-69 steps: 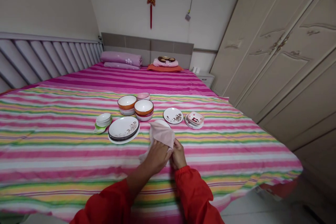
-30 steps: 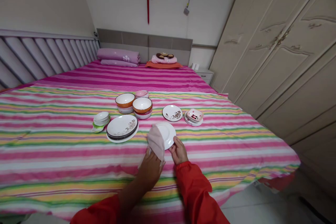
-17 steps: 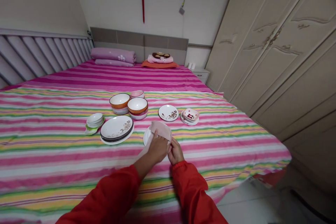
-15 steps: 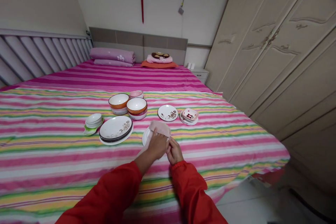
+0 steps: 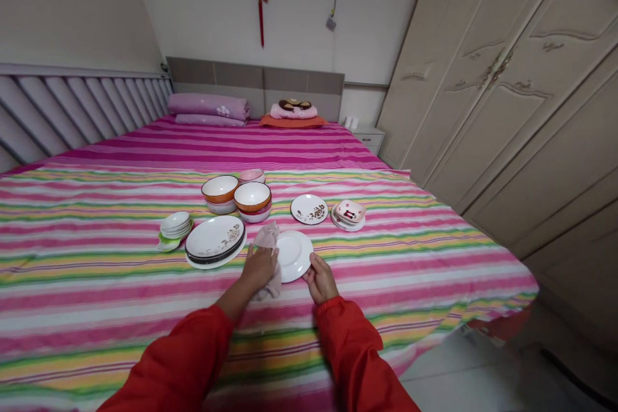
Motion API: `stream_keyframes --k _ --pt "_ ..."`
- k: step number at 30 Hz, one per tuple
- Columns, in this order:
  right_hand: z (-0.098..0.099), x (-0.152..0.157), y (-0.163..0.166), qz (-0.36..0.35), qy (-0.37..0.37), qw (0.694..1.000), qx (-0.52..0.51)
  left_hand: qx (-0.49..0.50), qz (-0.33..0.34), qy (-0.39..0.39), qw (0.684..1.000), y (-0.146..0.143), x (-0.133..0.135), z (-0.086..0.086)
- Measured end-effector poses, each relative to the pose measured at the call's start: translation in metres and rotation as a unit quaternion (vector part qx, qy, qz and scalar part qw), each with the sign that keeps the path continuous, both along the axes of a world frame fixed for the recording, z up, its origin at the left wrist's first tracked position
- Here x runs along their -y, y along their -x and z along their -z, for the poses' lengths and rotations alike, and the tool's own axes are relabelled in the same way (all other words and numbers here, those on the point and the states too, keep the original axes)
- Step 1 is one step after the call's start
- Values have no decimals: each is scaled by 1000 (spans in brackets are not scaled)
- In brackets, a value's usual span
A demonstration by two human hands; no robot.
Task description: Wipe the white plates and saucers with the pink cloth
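Note:
My right hand (image 5: 319, 278) pinches the right rim of a white plate (image 5: 295, 255), thumb on top and fingers beneath. At the plate's left edge, my left hand (image 5: 259, 268) grips a pale pink cloth (image 5: 268, 238), which hangs down past the fingers. Left of the cloth lies a stack of large oval plates (image 5: 215, 238) with a brown flower pattern. Behind the white plate rests a flower-patterned plate (image 5: 309, 208). A small pink dish (image 5: 350, 211) sits on stacked white saucers to its right.
Stacked orange-sided bowls (image 5: 252, 195) and a pink bowl (image 5: 252, 176) stand behind the oval plates. Small white bowls (image 5: 175, 223) sit on a green dish (image 5: 168, 243) at left. All rest on a striped bedsheet (image 5: 410, 257). A wardrobe (image 5: 473, 77) stands along the right.
My left hand and the cloth have moved left, from over the plate to its left edge, uncovering the plate's face. My right hand has stayed nearly in place at the rim.

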State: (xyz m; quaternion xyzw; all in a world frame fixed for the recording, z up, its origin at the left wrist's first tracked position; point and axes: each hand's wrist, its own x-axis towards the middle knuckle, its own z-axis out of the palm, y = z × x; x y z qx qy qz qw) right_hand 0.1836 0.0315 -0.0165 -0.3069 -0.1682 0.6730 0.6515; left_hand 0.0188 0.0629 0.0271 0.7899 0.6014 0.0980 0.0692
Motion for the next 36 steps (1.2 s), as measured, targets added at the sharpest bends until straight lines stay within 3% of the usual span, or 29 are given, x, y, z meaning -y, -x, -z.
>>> stream_keyframes --k 4,8,12,15,20,25,30,36 --pt "-1 0 0 1 -3 1000 -6 -6 16 -32 999 18 29 17" --pt "1 0 0 -4 -5 1000 -1 17 79 -124 989 22 58 26" --pt "3 -1 0 -11 -19 1000 6 33 145 -155 977 5 70 17" --pt "2 0 -1 -14 -24 1000 5 42 169 -163 971 -14 63 8" --pt "0 1 -1 -17 -28 999 3 14 149 -146 978 -33 33 2" --pt "1 1 -1 -16 -26 999 11 -18 93 -108 990 -24 15 -2" --pt "2 0 -1 -11 -15 1000 9 -28 51 -104 993 -2 26 4" --pt "5 -1 -1 -12 -13 1000 6 -16 74 -136 988 14 58 18"
